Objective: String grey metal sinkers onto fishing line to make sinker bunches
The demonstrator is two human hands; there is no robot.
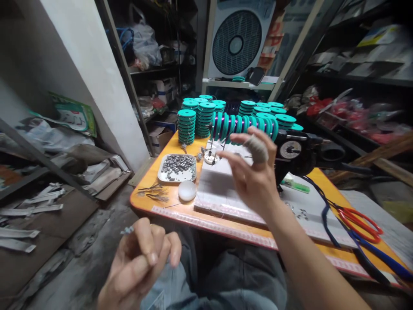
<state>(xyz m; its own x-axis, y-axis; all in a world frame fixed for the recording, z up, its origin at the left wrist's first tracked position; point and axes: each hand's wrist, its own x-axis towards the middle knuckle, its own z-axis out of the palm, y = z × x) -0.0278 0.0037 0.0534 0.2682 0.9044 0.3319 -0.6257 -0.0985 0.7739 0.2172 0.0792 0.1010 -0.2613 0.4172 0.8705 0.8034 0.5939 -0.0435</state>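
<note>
My left hand (142, 258), lower left of frame: fingers curled in, closed on a few small grey pieces (127, 230) that poke out past the index finger. Can't see how many are inside the fist.

My right hand (254, 181), right of centre: raised above the white board (222, 196), fingers bent and spread apart, so open. One finger has a pale wrap (257, 149) on it. Fingertips overlap the row of teal discs (247, 125) in this view; can't tell if they touch. That row sits on edge at centre, just left of the black machine's dial (291, 150).

Left of centre on the orange table (145, 206): white tray (161, 174) with a heap of dark metal cylinders (177, 167) in it. Round white lid (187, 190) just below the tray, wire bundles (155, 192) to its left. Small round dish (211, 157) near the tray's right side, at the board's far edge.

Behind, upper middle: stacks of teal discs (186, 125) lying flat, left and right of the row. Box fan (237, 43) at top.

Lower right: red-handled tool (361, 224) beside blue-handled pliers (382, 255). Green piece (300, 187) on the board, near the machine.
</note>
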